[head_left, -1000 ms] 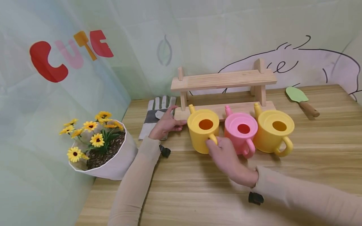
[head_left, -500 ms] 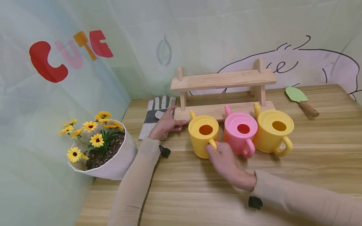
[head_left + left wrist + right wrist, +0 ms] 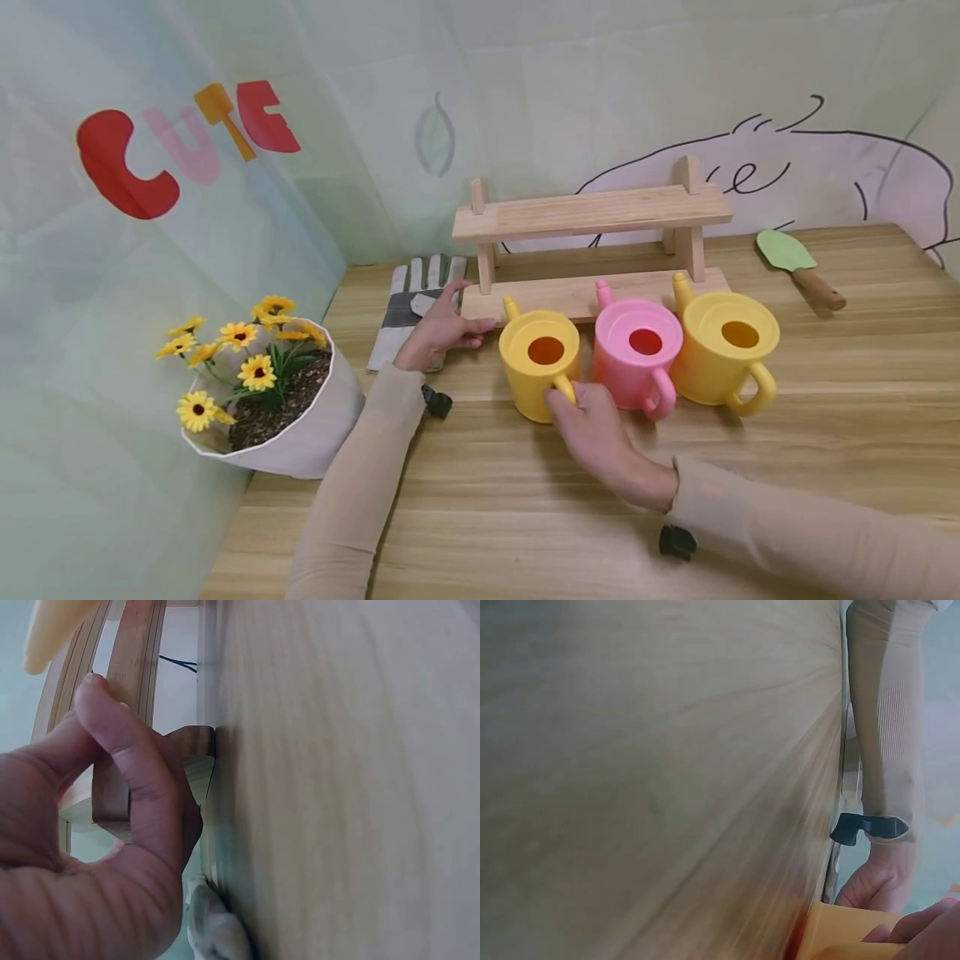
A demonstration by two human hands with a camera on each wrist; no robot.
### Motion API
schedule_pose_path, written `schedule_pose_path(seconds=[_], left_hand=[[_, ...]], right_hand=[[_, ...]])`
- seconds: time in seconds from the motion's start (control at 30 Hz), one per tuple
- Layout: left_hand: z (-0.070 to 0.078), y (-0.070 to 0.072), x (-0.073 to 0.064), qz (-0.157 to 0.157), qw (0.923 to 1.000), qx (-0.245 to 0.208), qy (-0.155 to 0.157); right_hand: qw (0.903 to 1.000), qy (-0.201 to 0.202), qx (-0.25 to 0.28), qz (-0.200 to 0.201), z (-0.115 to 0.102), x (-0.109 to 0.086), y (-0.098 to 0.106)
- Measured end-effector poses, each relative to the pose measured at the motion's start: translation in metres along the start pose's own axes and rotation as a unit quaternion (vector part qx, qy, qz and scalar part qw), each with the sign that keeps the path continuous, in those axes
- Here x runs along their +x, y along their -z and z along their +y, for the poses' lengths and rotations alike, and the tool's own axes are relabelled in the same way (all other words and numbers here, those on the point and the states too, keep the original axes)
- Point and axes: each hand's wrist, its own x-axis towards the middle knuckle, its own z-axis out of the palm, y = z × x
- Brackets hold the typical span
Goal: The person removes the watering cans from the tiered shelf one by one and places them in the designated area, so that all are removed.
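Note:
My right hand [image 3: 603, 437] grips the handle of the left yellow watering can [image 3: 521, 379], whose spout points toward the shelf. In the right wrist view, that can's yellow side [image 3: 847, 930] shows at the bottom edge beside the fingers. My left hand [image 3: 442, 329] holds the left end of the lower board of a two-tier wooden plant stand [image 3: 600, 214]; the left wrist view has the thumb and fingers [image 3: 142, 780] around the board's end. To the right of the gripped can stand a pink watering can [image 3: 626, 358] and another yellow watering can [image 3: 705, 358].
A grey and white work glove [image 3: 390, 337] lies left of the stand, partly under the left hand. Farther left is a white pot [image 3: 330, 425] of yellow flowers [image 3: 257, 372]. A green hand trowel [image 3: 787, 250] with a wooden handle lies at the back right.
The left yellow watering can has come down and toward me with my right hand on its handle, mostly in the first half second. My left hand and the stand have stayed put.

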Motion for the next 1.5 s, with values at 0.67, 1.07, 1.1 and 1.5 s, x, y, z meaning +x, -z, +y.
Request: schedule_pose_path(seconds=[0.67, 1.07, 1.1, 1.5], left_hand=[[0.000, 0.001, 0.001, -0.002, 1.0000, 0.000, -0.005], [-0.001, -0.003, 0.000, 0.001, 1.0000, 0.004, -0.001], [-0.001, -0.003, -0.001, 0.002, 1.0000, 0.003, -0.002], [0.003, -0.010, -0.026, 0.068, 0.9838, 0.160, -0.045]], right_hand=[[0.9999, -0.003, -0.009, -0.004, 0.003, -0.005, 0.002], [0.9938, 0.057, -0.096, -0.002, 0.012, -0.011, 0.016], [0.9919, 0.067, -0.108, -0.002, 0.013, -0.012, 0.018], [0.9810, 0.074, -0.166, -0.069, -0.005, -0.041, 0.045]])
